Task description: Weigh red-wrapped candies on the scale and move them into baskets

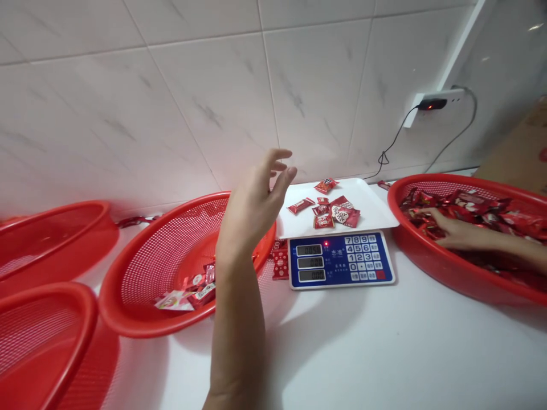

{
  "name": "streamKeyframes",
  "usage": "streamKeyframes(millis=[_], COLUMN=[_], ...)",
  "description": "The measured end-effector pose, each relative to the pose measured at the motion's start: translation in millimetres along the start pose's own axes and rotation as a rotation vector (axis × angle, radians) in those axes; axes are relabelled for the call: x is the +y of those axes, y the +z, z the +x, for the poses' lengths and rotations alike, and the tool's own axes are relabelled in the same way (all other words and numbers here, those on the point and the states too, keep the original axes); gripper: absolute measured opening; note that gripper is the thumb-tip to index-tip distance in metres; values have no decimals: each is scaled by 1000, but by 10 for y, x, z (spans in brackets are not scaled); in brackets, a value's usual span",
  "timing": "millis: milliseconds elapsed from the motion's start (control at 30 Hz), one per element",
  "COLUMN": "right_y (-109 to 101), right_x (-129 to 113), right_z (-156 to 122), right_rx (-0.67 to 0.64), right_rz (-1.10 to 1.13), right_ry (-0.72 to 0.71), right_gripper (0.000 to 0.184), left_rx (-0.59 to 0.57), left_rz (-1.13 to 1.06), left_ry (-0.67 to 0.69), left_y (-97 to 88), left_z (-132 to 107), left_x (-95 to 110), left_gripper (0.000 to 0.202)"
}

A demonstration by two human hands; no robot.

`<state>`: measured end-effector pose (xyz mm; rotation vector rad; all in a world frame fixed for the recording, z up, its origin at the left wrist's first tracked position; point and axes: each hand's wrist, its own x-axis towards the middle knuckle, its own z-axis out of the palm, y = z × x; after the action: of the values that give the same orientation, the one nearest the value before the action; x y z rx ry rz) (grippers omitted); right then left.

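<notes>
My left hand is raised over the right side of a red basket, beside the scale's tray. Its fingers are loosely bent and apart from the thumb, with nothing between them. My right hand reaches into a red basket full of small red snack packets. Its fingers curl around a red packet, and some fingertips are hidden. Between the hands stands a digital scale. Several wrapped snacks lie on its white tray, one larger and square.
A few packets lie in the basket under my left hand. Two more red baskets stand at the far left. A dotted red packet lies left of the scale. A cable runs from a wall socket down behind the scale.
</notes>
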<state>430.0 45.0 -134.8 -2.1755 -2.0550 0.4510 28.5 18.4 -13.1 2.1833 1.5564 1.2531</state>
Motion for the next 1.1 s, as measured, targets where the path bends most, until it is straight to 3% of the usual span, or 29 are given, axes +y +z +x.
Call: streamKeyframes(millis=[67, 200, 333, 467, 567, 667, 767, 867, 967, 1033, 1100], right_y=[-15, -45, -222, -615, -816, -774, -585, -445, -428, -450, -464], right_x=[0, -23, -87, -388, -912, -1540, -1985, -2118, -2040, -1954, -1878], right_z=[-4, -34, -57, -68, -31, 80, 240, 369, 380, 303, 185], right_rx=[-26, 99, 67, 249, 376, 248, 137, 15, -73, 92, 339], right_rz=[87, 110, 113, 68, 205, 401, 358, 254, 324, 467, 637], right_ry=[-13, -93, -131, -69, -105, -219, -267, -276, -274, -277, -269], right_gripper=[73, 17, 3, 5, 15, 22, 26, 34, 65, 71, 61], left_rx=[-5, -35, -45, -49, -95, -147, -158, -166, -211, -199, -147], left_rz=[-2, -8, -13, -31, -8, 51, 58, 87, 131, 125, 92], left_ry=[-4, 36, 62, 68, 39, 9, 14, 9, -15, -6, 27], left_y=[-3, -12, -9, 69, 157, 207, 211, 213, 221, 213, 191], left_z=[1, -4, -10, 9, 41, 70, 88, 99, 100, 89, 66], left_x=[5, -10, -36, -45, -44, -47, -62, -81, -81, -66, -41], left_gripper=[28, 25, 23, 22, 23, 24, 25, 24, 24, 24, 23])
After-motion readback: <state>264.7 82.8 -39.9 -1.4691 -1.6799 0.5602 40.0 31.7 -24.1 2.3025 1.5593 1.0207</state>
